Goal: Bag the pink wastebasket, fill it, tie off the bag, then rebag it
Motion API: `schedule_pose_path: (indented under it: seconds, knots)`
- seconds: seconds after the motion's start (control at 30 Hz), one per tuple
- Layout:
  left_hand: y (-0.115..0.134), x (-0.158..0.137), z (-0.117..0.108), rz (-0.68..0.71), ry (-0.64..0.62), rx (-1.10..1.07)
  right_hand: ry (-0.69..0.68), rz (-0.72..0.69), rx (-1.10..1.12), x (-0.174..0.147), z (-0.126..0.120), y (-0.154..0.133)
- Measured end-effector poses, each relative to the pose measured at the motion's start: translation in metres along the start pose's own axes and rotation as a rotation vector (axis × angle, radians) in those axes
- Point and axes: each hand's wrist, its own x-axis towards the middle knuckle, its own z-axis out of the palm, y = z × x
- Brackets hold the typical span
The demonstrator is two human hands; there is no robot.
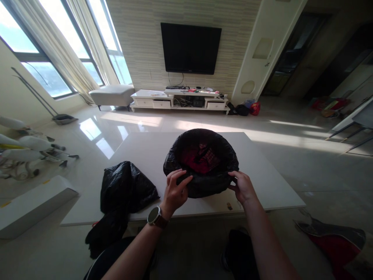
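In front of me a round bin (201, 188) has a black bin bag (175, 149) folded over its rim. Its inside looks dark red, with a lattice-like pattern. My left hand (176, 190), with a watch on the wrist, grips the bag at the near left of the rim, fingers over the edge. At the near right, my right hand (242, 186) pinches the bagged rim between thumb and fingers. Left of the bin lies a crumpled black plastic bag (125, 186), part of it hanging off the table's front edge.
The white table (262, 179) carries a small brownish item (229, 206) near its front edge. Beyond stand a low TV cabinet (151, 102) and a grey bench (112, 93). A dustpan (64, 118) and a long white box (35, 204) are on the left.
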Motion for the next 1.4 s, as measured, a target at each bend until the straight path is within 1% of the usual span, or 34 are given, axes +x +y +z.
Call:
schedule_pose_path:
  seconds: [0.1, 0.17, 0.23, 0.3, 0.37, 0.4, 0.47, 0.5, 0.53, 0.57, 0.6, 0.7, 0.8, 0.9, 0.97, 1.23, 1.33, 1.4]
  knots:
    - [0.001, 0.000, -0.001, -0.030, -0.014, -0.001, -0.007, 0.000, 0.063, 0.002, 0.003, 0.005]
    - [0.000, 0.000, -0.002, -0.060, 0.002, -0.030, -0.006, -0.019, 0.102, 0.003, 0.005, 0.011]
    - [-0.002, 0.000, -0.004, -0.119, 0.045, -0.074, 0.010, -0.049, 0.126, 0.004, 0.005, 0.017]
    - [-0.005, 0.001, -0.003, -0.226, 0.115, -0.124, 0.031, -0.084, 0.139, 0.006, 0.005, 0.023]
    - [-0.010, 0.002, -0.001, -0.400, 0.209, -0.189, 0.048, -0.121, 0.147, 0.007, 0.003, 0.027]
    - [-0.013, 0.003, 0.001, -0.519, 0.250, -0.232, 0.054, -0.138, 0.151, 0.008, 0.003, 0.029]
    - [-0.018, 0.004, 0.006, -0.820, 0.285, -0.375, 0.059, -0.169, 0.154, 0.010, 0.002, 0.031]
    - [-0.020, 0.005, 0.008, -0.968, 0.270, -0.463, 0.058, -0.180, 0.154, 0.010, 0.002, 0.033]
    - [-0.021, 0.006, 0.009, -1.088, 0.238, -0.550, 0.056, -0.190, 0.154, 0.011, 0.002, 0.034]
    - [-0.021, 0.007, 0.011, -1.171, 0.197, -0.632, 0.052, -0.198, 0.154, 0.011, 0.002, 0.035]
    - [-0.021, 0.008, 0.012, -1.219, 0.159, -0.699, 0.047, -0.206, 0.154, 0.012, 0.002, 0.036]
    - [-0.019, 0.012, 0.013, -1.261, 0.077, -0.831, 0.024, -0.227, 0.147, 0.011, 0.003, 0.039]
    - [-0.016, 0.013, 0.012, -1.357, 0.052, -0.931, -0.006, -0.243, 0.129, 0.011, 0.004, 0.041]
    - [-0.014, 0.013, 0.012, -1.461, 0.037, -0.957, -0.023, -0.257, 0.109, 0.011, 0.004, 0.044]
    - [-0.014, 0.013, 0.012, -1.491, 0.031, -0.941, -0.030, -0.259, 0.102, 0.012, 0.004, 0.045]
    - [-0.012, 0.014, 0.015, -1.535, 0.108, -0.923, -0.096, -0.220, 0.105, 0.012, 0.006, 0.044]
    - [-0.011, 0.017, 0.015, -1.601, 0.153, -0.929, -0.161, -0.252, 0.084, 0.006, 0.007, 0.040]
    - [-0.014, 0.016, 0.016, -1.655, 0.192, -0.919, -0.205, -0.290, 0.066, 0.005, 0.009, 0.039]
